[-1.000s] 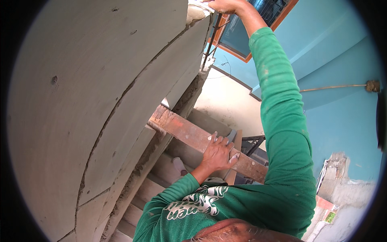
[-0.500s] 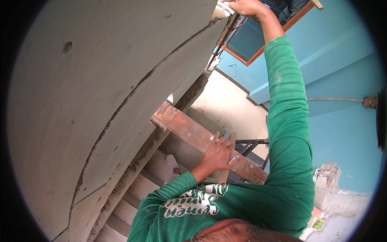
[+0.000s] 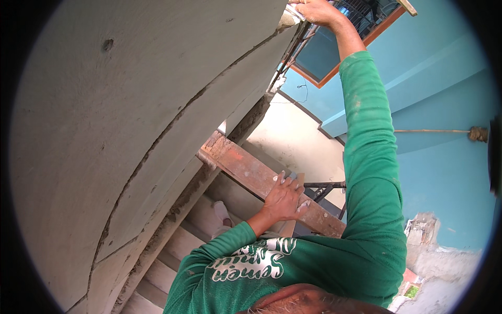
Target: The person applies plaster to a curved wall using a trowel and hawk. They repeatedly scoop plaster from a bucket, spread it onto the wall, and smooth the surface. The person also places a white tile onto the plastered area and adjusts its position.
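Stretched up to the top of the view, my right hand (image 3: 320, 12) is at the upper corner of a large grey plastered wall (image 3: 130, 104). Its fingers are bent round a pale, rough spot on the wall's edge, partly cut off by the frame, and I cannot make out what is in them. Lower down, my left hand (image 3: 283, 201) lies with fingers spread on a reddish, worn wooden plank (image 3: 243, 162). White smears mark its fingertips. A long dark crack or groove runs across the wall.
Below the plank are concrete steps (image 3: 170, 251) and my foot (image 3: 221, 212). Dark metal bars (image 3: 325, 185) stand beyond the plank. To the right are a blue wall (image 3: 444, 178), an orange-framed window (image 3: 318, 55) and broken masonry (image 3: 423, 230).
The view has shifted slightly, so the hole in the grey wall appears farther right and higher. My right forearm sits a little more to the left. My left hand stays on the plank.
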Tool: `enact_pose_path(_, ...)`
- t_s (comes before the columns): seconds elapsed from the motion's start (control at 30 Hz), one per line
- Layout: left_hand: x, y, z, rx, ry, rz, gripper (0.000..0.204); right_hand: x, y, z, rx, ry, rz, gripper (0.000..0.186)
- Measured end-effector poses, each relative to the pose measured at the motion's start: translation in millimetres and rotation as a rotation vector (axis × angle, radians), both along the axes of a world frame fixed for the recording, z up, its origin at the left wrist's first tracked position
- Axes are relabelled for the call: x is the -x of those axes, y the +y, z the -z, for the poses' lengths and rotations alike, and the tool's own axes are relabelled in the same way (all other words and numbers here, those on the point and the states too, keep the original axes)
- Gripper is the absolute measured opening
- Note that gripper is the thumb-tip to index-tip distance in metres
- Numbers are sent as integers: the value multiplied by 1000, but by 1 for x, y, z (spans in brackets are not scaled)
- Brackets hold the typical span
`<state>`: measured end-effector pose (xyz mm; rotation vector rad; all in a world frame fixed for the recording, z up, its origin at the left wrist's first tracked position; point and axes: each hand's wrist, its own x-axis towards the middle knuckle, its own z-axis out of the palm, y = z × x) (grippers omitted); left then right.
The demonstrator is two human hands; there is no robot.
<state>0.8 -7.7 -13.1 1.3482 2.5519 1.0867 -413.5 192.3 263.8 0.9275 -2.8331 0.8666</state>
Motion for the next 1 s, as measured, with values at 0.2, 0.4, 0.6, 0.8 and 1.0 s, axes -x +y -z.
enact_pose_path(0.2,-1,1,-2,14,-3,7,62,-46,10,-11,-43,451,88,39)
enact_pose_path(0.4,-2,3,2,29,19,-17,62,-159,-1,64,569,140,570,40)
enact_pose_path(0.6,-5,6,-2,67,54,-23,58,-331,13,135,19,-86,435,35)
enact_pose_path(0.8,-4,7,-12,193,0,5,56,-515,56,138,38,-230,772,35)
enact_pose_path(1.0,-9,10,-9,171,69,-55,48,-644,57,190,410,-154,1106,34)
